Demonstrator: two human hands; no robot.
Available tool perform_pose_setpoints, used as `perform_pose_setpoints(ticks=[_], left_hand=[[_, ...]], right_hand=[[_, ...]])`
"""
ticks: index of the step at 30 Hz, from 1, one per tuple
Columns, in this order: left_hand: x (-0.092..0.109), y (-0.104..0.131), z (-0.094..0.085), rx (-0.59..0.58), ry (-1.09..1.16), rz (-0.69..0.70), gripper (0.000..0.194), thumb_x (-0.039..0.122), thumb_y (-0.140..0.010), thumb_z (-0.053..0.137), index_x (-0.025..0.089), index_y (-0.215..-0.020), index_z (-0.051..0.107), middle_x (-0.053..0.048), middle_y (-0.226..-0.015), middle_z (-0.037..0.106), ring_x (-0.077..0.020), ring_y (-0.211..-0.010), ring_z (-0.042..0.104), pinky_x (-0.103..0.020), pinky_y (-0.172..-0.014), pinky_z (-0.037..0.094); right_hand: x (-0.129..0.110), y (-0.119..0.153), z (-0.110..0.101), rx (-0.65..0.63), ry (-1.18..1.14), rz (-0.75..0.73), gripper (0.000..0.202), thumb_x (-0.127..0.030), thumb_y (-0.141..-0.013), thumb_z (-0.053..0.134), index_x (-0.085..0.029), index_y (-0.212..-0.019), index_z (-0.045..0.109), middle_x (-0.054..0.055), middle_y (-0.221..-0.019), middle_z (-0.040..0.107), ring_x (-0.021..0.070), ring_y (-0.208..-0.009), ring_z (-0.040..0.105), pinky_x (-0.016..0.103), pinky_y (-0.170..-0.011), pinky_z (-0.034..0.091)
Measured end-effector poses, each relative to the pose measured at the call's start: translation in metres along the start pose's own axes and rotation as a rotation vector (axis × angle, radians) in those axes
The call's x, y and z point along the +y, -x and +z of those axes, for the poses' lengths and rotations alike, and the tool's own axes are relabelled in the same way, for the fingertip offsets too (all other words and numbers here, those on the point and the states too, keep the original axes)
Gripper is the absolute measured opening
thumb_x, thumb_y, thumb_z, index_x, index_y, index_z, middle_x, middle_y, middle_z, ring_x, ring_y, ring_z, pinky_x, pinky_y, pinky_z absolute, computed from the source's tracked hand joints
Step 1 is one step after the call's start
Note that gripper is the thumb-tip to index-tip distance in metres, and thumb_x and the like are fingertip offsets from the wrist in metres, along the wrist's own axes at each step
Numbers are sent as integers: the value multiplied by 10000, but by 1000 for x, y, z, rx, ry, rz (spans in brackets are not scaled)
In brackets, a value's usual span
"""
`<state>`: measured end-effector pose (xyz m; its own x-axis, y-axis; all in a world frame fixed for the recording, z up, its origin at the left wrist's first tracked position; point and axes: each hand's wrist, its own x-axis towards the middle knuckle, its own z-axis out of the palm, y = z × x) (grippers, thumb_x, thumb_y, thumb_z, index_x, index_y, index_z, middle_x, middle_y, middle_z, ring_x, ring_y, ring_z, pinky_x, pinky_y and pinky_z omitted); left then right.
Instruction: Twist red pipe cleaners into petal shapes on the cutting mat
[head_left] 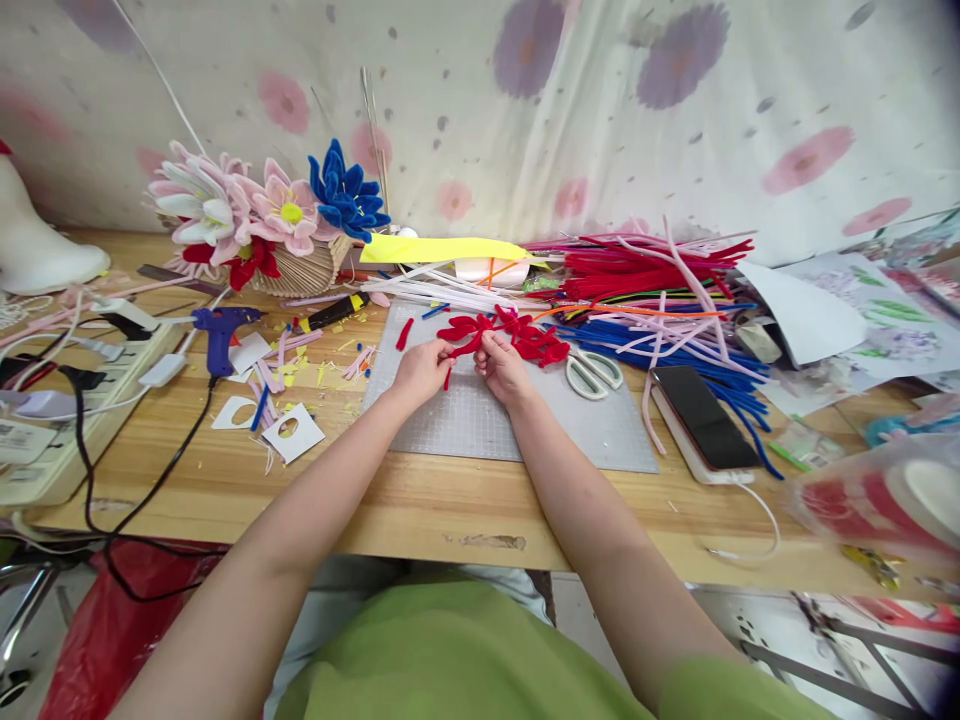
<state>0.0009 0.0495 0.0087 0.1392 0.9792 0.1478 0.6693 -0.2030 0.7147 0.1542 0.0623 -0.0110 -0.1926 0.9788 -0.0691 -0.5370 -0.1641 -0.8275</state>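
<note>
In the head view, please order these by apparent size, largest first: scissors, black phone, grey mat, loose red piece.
1. Grey mat
2. Black phone
3. Scissors
4. Loose red piece

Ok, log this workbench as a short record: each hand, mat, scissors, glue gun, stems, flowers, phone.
Left hand: pinching red chenille piece
Right hand: fingers closed on red chenille too; whether the same piece is unclear
Cutting mat: grey, gridded, under both hands
Scissors: pale-handled, on the mat, right of the right hand
Glue gun: blue-purple, left of the mat
Chenille stems: red, blue, pink, white, behind and right
Flowers: pink, white, blue, red, back left
Phone: dark screen, right of the mat
</note>
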Motion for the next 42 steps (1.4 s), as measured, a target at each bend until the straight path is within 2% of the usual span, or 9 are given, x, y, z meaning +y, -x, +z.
perform_pose_setpoints(ticks=[5,10,16,19,22,28,33,38,42], left_hand=[[12,10,-3,-13,-257,143,143,154,-802,549,166,-916,634,-80,-921,696,-203,-872,642,-317,-782,469],[13,16,0,6,-236,211,145,137,-812,518,173,-893,633,-93,-938,684,-217,-911,632,-328,-823,452],[8,18,19,133,279,-71,134,244,-715,673,193,-837,651,-50,-834,686,-178,-773,633,-301,-773,473],[1,14,30,100,539,-248,177,262,-680,702,162,-816,651,-32,-732,669,-153,-673,624,-292,-696,493],[0,14,33,89,689,-289,211,260,-627,743,154,-776,637,-9,-707,658,-127,-650,615,-270,-677,495],[17,18,20,-164,1115,-383,249,351,-659,733,147,-761,633,-16,-731,684,-108,-655,639,-293,-777,501],[17,19,21,-238,922,-320,219,326,-681,721,126,-742,654,-44,-764,701,-116,-624,637,-315,-769,512],[7,20,28,-98,548,-145,120,270,-757,641,165,-698,651,-39,-733,700,-164,-719,667,-308,-776,508],[10,18,32,-143,635,-288,158,221,-806,579,153,-666,609,-35,-659,686,-139,-592,657,-269,-642,526]], right_hand=[[-3,0,-2,8,7,-2,305,-404,-665,713,-194,-767,517,-81,-494,433,43,-447,391,161,-411,271],[-2,-1,-4,-20,26,4,303,-419,-710,669,-191,-897,599,-76,-522,397,49,-463,373,176,-419,282],[-3,2,1,-36,88,1,379,-509,-730,604,-191,-934,626,-48,-589,451,59,-492,392,196,-429,292],[-1,4,4,-42,178,-4,392,-478,-692,651,-190,-957,628,-53,-588,457,53,-481,370,197,-436,283],[4,4,3,-67,246,-12,401,-419,-668,686,-190,-994,635,-62,-562,449,47,-460,338,195,-430,261],[5,2,2,-48,205,-20,345,-392,-670,659,-176,-939,652,-52,-567,464,49,-447,349,192,-408,251],[3,5,5,-23,256,-17,320,-415,-677,655,-177,-892,648,-58,-538,435,49,-428,346,196,-401,245],[6,4,5,-22,271,7,326,-439,-606,728,-176,-723,575,-49,-545,477,54,-438,372,202,-406,258],[7,4,6,12,316,-50,337,-410,-585,751,-178,-664,520,-44,-563,501,54,-467,380,200,-423,260]])
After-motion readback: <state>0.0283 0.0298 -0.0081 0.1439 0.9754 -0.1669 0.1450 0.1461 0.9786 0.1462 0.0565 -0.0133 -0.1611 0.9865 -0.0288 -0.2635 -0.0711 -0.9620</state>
